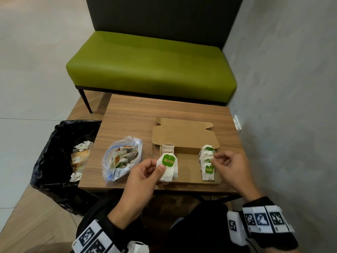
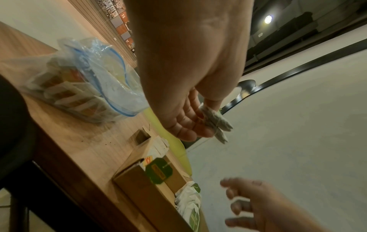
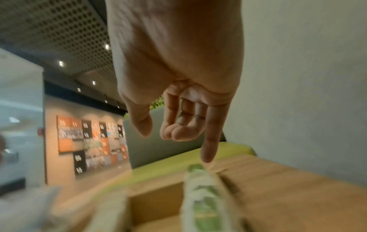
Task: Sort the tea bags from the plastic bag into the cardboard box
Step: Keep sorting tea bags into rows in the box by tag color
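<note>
at the table's near edge, left hand point(image 1: 145, 172): pinching a green-tagged tea bag point(image 1: 168, 168) over the cardboard box's point(image 1: 184, 159) left end
right hand point(image 1: 228, 165): fingers loosely curled, holding nothing, hovering by the row of tea bags point(image 1: 207, 161) lying in the box's right end
plastic bag point(image 1: 121, 157): lying left of the box, holding more bags
beyond the table point(image 1: 127, 115): green bench point(image 1: 151, 66) standing

Left hand point(image 1: 145, 172) low, thumb and fingers curled in pinch; right hand point(image 1: 230, 166) alongside, fingers loosely bent, forefinger extended down.
</note>
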`<state>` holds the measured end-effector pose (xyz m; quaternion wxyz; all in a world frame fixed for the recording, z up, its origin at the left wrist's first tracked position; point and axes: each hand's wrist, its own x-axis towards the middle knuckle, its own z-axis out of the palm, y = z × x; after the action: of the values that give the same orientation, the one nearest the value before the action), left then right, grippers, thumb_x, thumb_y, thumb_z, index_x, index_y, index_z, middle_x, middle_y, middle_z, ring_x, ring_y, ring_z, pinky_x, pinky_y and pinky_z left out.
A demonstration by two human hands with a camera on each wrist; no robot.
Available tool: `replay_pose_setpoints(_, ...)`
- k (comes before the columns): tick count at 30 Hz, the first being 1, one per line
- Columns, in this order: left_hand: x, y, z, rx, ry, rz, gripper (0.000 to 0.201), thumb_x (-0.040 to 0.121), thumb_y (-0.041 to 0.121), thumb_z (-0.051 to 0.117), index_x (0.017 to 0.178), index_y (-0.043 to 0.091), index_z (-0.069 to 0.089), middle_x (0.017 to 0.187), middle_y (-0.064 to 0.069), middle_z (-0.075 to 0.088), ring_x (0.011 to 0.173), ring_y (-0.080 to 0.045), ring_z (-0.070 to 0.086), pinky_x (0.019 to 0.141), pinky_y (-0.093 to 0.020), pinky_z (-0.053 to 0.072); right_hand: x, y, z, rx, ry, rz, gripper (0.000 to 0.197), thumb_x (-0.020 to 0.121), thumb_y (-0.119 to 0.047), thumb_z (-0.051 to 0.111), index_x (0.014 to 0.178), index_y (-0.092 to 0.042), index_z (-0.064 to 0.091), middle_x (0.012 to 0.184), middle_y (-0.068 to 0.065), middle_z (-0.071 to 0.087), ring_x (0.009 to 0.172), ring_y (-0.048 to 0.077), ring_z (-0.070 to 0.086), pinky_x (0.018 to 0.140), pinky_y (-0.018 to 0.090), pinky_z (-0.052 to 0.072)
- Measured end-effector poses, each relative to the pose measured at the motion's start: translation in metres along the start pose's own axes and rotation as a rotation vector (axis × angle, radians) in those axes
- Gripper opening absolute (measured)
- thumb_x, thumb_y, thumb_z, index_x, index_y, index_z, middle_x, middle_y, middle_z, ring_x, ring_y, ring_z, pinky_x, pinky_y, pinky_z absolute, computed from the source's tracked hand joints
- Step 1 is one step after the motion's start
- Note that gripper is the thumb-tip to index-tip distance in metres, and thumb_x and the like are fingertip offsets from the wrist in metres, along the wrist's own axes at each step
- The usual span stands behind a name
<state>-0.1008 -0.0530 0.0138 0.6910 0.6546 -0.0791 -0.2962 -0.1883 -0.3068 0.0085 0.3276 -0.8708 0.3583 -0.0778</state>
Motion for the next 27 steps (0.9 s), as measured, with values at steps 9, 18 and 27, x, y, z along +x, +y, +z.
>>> replay_pose_setpoints(9, -0.006, 0.0, 0.011, 0.066, -0.066, 0.019, 0.014, 0.091, 0.019, 0.065, 0.101, 0.01, 0.069, 0.089, -0.009, 0.076, 0.078, -0.013, 0.069, 0.067, -0.024, 0.052, -0.07, -0.063, 0.028, 0.641, -0.161, -0.156, 0.014, 0.074, -0.025, 0.085, 0.084, -0.022, 0.075, 0.078, -0.001, 0.073, 0.067, 0.011, 0.065, 0.064, 0.029, 0.058)
replay_pose_setpoints(18, -0.009, 0.002, 0.011, -0.101, -0.045, -0.024, 0.025, 0.088, 0.02, 0.064, 0.105, 0.002, 0.065, 0.091, -0.013, 0.076, 0.081, -0.018, 0.073, 0.065, -0.025, 0.058, -0.07, -0.06, 0.028, 0.709, -0.078, -0.159, 0.013, 0.073, -0.009, 0.085, 0.08, -0.013, 0.075, 0.077, 0.002, 0.075, 0.069, 0.009, 0.067, 0.062, 0.02, 0.054)
replay_pose_setpoints(27, -0.007, 0.001, 0.014, -0.113, -0.048, -0.009, 0.033, 0.08, 0.023, 0.067, 0.102, -0.001, 0.065, 0.09, -0.015, 0.076, 0.082, -0.022, 0.074, 0.071, -0.029, 0.061, -0.067, -0.058, 0.026, 0.916, -0.3, 0.013, 0.019, 0.067, -0.014, 0.081, 0.085, -0.01, 0.077, 0.085, 0.014, 0.076, 0.073, 0.019, 0.07, 0.062, 0.025, 0.058)
